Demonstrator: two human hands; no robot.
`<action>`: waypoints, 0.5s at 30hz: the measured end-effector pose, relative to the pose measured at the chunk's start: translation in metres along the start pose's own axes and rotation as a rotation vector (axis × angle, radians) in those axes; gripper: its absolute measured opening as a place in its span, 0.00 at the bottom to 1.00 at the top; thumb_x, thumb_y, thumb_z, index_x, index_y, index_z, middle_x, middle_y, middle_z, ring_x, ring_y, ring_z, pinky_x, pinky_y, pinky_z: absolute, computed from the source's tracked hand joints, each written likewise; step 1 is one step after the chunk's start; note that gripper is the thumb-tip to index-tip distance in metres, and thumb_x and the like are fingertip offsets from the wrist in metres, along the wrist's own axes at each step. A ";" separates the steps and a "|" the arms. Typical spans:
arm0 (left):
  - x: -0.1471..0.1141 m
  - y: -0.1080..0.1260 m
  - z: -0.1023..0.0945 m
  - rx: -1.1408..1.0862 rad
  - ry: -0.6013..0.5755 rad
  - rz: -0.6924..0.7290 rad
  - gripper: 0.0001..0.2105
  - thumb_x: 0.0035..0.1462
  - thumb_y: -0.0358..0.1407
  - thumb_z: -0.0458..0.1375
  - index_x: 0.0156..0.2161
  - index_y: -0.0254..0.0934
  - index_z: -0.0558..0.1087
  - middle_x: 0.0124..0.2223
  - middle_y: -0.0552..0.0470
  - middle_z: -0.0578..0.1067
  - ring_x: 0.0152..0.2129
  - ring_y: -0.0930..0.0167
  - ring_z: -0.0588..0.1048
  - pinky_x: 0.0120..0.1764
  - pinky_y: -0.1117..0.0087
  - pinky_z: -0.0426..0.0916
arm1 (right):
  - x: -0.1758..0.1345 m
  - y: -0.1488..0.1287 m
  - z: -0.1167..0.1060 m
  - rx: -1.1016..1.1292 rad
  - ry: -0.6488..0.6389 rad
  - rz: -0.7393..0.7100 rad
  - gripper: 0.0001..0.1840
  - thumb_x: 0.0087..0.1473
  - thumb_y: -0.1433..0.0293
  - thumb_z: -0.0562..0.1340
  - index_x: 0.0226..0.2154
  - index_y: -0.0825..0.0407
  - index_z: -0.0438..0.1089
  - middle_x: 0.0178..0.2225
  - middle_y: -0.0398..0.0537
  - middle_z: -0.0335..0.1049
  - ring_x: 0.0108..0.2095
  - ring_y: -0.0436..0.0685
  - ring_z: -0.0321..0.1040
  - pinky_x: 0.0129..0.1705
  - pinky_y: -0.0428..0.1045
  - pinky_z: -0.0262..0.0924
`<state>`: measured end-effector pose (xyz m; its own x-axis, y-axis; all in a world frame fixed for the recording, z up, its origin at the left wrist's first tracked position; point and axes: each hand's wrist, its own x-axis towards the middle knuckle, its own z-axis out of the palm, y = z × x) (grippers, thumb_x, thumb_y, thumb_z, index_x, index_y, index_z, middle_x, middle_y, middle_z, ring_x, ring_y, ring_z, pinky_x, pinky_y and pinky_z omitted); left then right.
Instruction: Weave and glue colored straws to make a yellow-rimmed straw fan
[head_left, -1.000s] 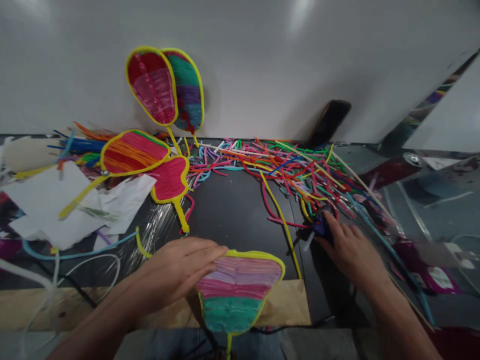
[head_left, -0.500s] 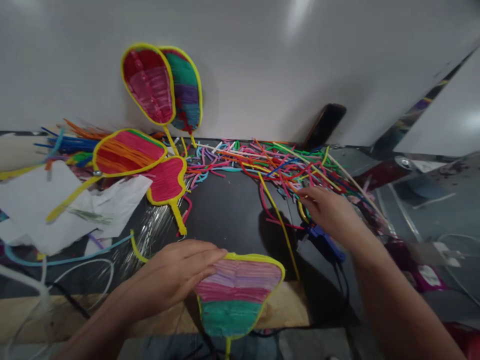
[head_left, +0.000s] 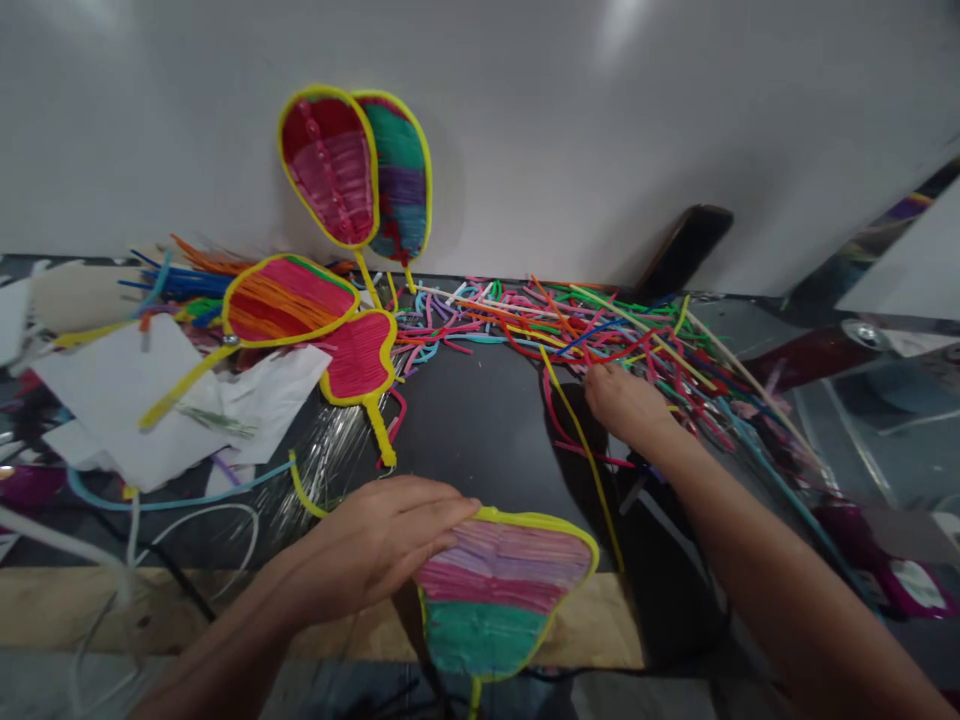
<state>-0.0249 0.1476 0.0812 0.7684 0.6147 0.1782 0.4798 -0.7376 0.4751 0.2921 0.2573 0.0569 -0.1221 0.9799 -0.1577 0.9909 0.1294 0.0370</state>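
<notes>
My left hand (head_left: 390, 535) is closed on the upper left edge of a hand fan (head_left: 499, 600), made of pipe cleaners in a yellow outline with lilac, pink and green bands. The fan hangs over the table's front edge, its yellow handle pointing down. At the near side of a heap of cut pipe cleaners (head_left: 540, 310), my right hand (head_left: 626, 405) is low with its fingers curled together. What it pinches, if anything, is hidden. A long yellow pipe cleaner (head_left: 589, 455) lies between the two hands.
Two finished fans (head_left: 330, 165) lean on the white wall. Two more, an orange-pink fan (head_left: 289, 300) and a pink fan (head_left: 358, 355), lie left beside white paper (head_left: 135, 390). A phone (head_left: 686, 250) leans on the wall; a red can (head_left: 817, 355) lies right.
My right hand has shifted slightly left and toward me relative to the heap, its fingers curling under. The blue tool beside it is now largely covered. My left hand keeps the fan; the view has turned left.
</notes>
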 end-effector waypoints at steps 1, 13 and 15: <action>0.000 0.000 0.000 0.003 -0.001 0.000 0.15 0.65 0.34 0.49 0.56 0.39 0.67 0.48 0.48 0.77 0.44 0.72 0.75 0.48 0.74 0.69 | -0.005 -0.001 -0.002 0.025 0.019 -0.007 0.15 0.59 0.76 0.49 0.41 0.62 0.69 0.41 0.68 0.73 0.40 0.65 0.73 0.37 0.52 0.63; 0.003 0.001 -0.002 0.050 0.052 0.036 0.14 0.66 0.36 0.49 0.54 0.37 0.69 0.45 0.47 0.78 0.40 0.72 0.77 0.45 0.74 0.71 | -0.075 -0.034 -0.040 0.844 0.027 -0.740 0.11 0.61 0.73 0.52 0.37 0.51 0.70 0.29 0.44 0.74 0.29 0.48 0.71 0.32 0.42 0.64; 0.003 0.002 -0.002 0.061 0.049 0.037 0.15 0.66 0.36 0.49 0.54 0.38 0.69 0.45 0.47 0.78 0.40 0.72 0.77 0.45 0.74 0.71 | -0.074 -0.043 -0.046 0.779 0.090 -0.905 0.12 0.60 0.76 0.52 0.36 0.52 0.71 0.33 0.48 0.74 0.34 0.49 0.70 0.37 0.44 0.63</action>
<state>-0.0224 0.1489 0.0840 0.7651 0.5986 0.2374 0.4777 -0.7748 0.4141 0.2556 0.1861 0.1124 -0.7653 0.5920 0.2525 0.3076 0.6811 -0.6644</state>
